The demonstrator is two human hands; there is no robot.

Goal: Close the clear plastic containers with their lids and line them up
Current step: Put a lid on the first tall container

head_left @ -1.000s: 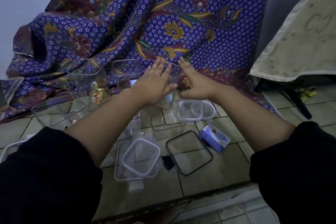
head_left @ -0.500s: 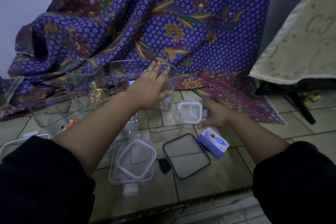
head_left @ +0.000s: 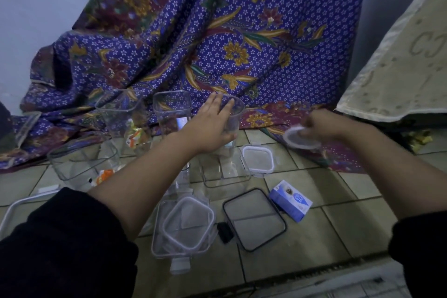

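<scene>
My left hand (head_left: 214, 126) rests with straight fingers against the rim and side of a tall clear container (head_left: 235, 113) standing by the cloth. My right hand (head_left: 323, 124) is raised to the right and pinches a round white-rimmed lid (head_left: 300, 140), which is blurred. Two more tall open containers (head_left: 172, 113) (head_left: 121, 116) stand to the left. In front lie a low open container (head_left: 226, 174), a small square white-rimmed lid (head_left: 257, 159), a black-rimmed lid (head_left: 254, 219), and a container with a white-rimmed lid on it (head_left: 186, 225).
A purple batik cloth (head_left: 242, 43) drapes behind. A cream cloth (head_left: 399, 68) hangs at the right. On the tiled floor lie a blue carton (head_left: 290, 203), a wide clear container (head_left: 82, 164) at the left, a white lid (head_left: 24, 203) and a small black object (head_left: 225, 232).
My right hand left the tall container, dropped to the floor near the square lid, and has risen to the right with a round lid. My left hand stayed on the container.
</scene>
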